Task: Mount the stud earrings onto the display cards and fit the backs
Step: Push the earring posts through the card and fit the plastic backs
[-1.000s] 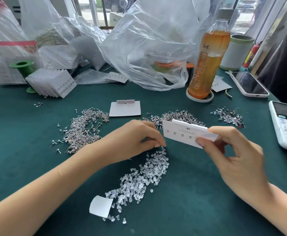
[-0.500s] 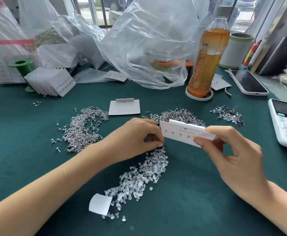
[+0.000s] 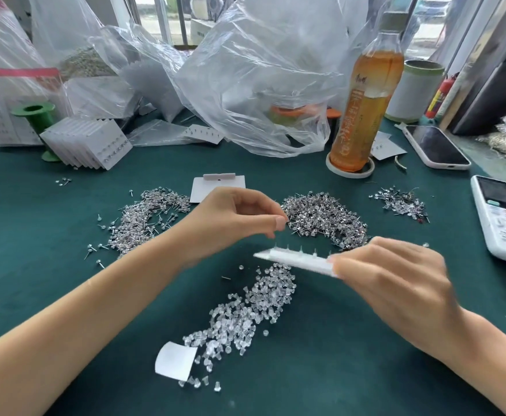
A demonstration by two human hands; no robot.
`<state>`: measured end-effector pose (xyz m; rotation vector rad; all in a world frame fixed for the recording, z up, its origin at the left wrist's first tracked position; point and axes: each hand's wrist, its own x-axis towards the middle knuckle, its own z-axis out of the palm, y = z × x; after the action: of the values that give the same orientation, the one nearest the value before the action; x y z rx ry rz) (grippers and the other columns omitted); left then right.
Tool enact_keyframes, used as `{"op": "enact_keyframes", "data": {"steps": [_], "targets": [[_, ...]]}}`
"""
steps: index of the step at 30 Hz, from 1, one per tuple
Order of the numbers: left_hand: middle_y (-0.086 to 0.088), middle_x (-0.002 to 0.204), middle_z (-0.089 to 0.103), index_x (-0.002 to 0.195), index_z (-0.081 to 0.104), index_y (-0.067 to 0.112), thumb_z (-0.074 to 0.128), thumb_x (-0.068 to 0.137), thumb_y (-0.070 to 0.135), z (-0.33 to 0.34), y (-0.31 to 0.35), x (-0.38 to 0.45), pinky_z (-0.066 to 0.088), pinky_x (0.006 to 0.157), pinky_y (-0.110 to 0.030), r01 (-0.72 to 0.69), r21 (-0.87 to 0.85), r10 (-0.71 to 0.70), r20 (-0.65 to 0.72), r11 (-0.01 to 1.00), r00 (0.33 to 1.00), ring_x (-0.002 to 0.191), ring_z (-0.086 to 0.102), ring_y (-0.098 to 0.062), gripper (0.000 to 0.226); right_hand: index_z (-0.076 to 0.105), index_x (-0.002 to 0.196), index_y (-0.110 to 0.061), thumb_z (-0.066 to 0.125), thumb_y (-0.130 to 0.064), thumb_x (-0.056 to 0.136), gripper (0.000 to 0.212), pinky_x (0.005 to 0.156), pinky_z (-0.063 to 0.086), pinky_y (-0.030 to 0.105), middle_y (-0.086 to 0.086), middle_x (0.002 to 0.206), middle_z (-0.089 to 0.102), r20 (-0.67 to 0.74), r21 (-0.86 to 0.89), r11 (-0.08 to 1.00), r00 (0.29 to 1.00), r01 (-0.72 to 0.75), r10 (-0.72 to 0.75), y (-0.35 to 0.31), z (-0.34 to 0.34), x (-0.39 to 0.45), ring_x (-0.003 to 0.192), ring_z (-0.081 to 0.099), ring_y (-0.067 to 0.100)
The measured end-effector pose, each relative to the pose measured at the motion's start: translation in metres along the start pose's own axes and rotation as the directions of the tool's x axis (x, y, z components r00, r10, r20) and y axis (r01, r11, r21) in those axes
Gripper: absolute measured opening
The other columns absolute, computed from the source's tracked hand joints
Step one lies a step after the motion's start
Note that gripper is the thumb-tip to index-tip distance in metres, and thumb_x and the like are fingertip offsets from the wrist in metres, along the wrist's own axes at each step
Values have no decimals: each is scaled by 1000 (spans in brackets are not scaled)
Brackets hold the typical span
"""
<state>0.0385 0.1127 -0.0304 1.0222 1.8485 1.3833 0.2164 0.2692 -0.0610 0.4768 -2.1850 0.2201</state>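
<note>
The right hand [image 3: 389, 283] had tipped the pinched display card [image 3: 299, 258] flat, posts up; the left hand [image 3: 233, 220], fingers curled, contents unclear, hovered at its 11 o'clock — studs seemingly mounted, backs [image 3: 245, 313] next.

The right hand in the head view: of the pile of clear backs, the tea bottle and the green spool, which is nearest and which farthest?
From the right hand, which holds the card:
1. Pile of clear backs, just to its left on the table.
2. Tea bottle, behind it, standing at the back.
3. Green spool, far left at the back.
</note>
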Motion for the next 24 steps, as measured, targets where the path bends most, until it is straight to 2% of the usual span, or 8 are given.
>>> {"op": "enact_keyframes", "data": {"steps": [2,4,7,9,13,19,24], "targets": [[1,81,72,76,74,21,75,74,24,2,7,-4,48,70,-12,8,-34,-7,48,999,999,70,63,-4,4,57,97,-11,56,-1,90,13,50,45,26,9,72,68,70,-83,990,992,114,-108,-1,1,3,54,54,24],[4,81,71,77,75,23,74,68,33,5,13,-8,47,71,-11,23,-62,-16,107,998,994,72,62,-3,13,57,97,-11,60,2,85,18,48,43,26,8,71,67,116,-146,972,979,186,-170,-3,3,5,51,51,23],[5,83,73,78,75,23,75,66,34,11,19,-15,48,75,-11,43,-65,-29,198,997,980,78,65,-3,17,57,97,-10,58,3,85,17,44,40,27,8,68,65,149,-184,951,964,248,-222,-4,4,6,49,47,21],[3,80,72,78,75,21,75,66,33,16,20,-18,49,72,-11,52,-57,-38,230,997,973,75,64,-3,17,56,97,-9,61,3,82,20,42,40,28,8,66,65,164,-194,943,957,269,-239,-5,5,6,48,46,21],[0,75,69,80,75,16,74,77,20,26,19,-22,44,63,-13,69,-39,-55,281,997,958,68,58,-6,5,56,97,-8,66,4,79,23,43,38,29,6,61,59,173,-199,940,954,276,-243,-8,7,6,48,41,22],[-2,77,70,81,75,15,72,82,20,29,18,-23,43,67,-18,72,11,-73,290,997,954,71,59,-7,5,57,96,-7,66,4,80,21,42,37,30,6,57,54,177,-216,942,959,257,-221,-11,6,4,48,39,22],[5,69,67,79,75,19,71,83,22,28,17,-24,40,57,-7,73,37,-81,321,997,944,64,55,-1,6,58,97,-12,62,2,84,19,42,35,27,5,58,56,157,-237,945,969,224,-191,-12,7,4,46,40,21]]}}
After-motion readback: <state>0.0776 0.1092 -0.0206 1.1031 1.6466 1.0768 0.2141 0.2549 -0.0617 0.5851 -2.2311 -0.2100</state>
